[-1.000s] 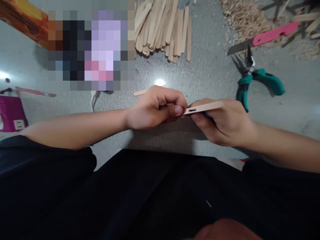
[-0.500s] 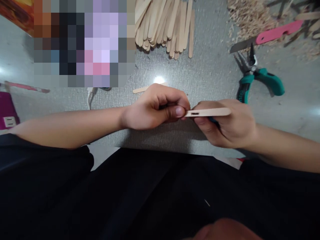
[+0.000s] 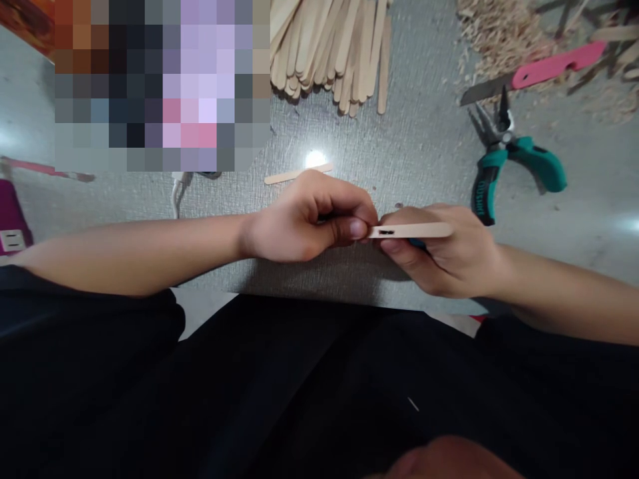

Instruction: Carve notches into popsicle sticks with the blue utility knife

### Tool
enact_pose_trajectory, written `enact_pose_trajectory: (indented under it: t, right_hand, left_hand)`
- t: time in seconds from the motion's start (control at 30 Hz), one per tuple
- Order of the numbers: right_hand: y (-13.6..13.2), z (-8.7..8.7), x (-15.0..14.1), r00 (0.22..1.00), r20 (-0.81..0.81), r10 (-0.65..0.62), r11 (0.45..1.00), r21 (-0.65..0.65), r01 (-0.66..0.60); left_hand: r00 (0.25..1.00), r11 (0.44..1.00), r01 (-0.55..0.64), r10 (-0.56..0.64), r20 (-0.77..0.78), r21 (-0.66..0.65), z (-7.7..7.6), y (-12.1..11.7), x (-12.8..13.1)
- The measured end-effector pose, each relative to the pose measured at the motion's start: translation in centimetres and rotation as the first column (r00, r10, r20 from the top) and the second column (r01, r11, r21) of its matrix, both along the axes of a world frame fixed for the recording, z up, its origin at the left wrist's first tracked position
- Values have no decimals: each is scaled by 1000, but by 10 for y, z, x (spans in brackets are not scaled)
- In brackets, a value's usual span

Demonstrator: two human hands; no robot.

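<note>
My left hand (image 3: 314,216) pinches one end of a wooden craft stick (image 3: 424,230) between thumb and fingers. The stick points to the right, and a dark slot-like mark shows on it near my left fingertips. My right hand (image 3: 444,249) is closed just under and beside the stick, its fingers partly covered by it. A small blue piece (image 3: 417,243) peeks out of that grip; most of it is hidden, so its kind cannot be told. On the table behind my left hand lies another craft stick (image 3: 284,177).
A pile of craft sticks (image 3: 324,53) lies at the back middle. To the right are teal-handled pliers (image 3: 504,140), a saw with a pink handle (image 3: 559,64) and wood shavings (image 3: 499,33). A white cable (image 3: 176,199) and a purple object (image 3: 12,216) are at the left.
My right hand and the free end of the stick have shifted slightly left and down. The slot mark looks a little different. My left hand keeps its pinch.
</note>
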State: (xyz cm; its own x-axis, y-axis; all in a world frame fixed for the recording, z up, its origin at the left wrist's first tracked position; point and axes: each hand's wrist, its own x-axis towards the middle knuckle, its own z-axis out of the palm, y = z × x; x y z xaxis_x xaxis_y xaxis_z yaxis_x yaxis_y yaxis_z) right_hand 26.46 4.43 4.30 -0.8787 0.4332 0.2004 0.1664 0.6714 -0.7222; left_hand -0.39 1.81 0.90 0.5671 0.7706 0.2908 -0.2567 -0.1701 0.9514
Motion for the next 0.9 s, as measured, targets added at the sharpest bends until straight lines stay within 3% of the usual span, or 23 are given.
enact_pose_trajectory:
  t: [0.17, 0.3, 0.47, 0.63, 0.9]
  right_hand:
    - [4, -1, -1, 1000, -20, 16, 1000, -22, -16]
    - [5, -1, -1, 999, -36, 8, 1000, -28, -9]
    - [8, 0, 1, 999, -33, -2, 998, -65, 0]
    - [10, 4, 1, 999, -13, 39, 992, -120, -40]
    - [13, 1, 7, 1000, 10, 30, 988, 152, -31]
  left_hand:
    - [1000, 1000, 3, -4, -25, -26, -1, 0, 0]
    - [1000, 999, -21, 20, 9, 45, -3, 1, 1]
    - [998, 999, -38, 37, -53, -21, -7, 1, 3]
    - [998, 999, -35, 38, -59, 39, -7, 3, 1]
    - [992, 997, -71, 74, -105, 33, -5, 2, 2]
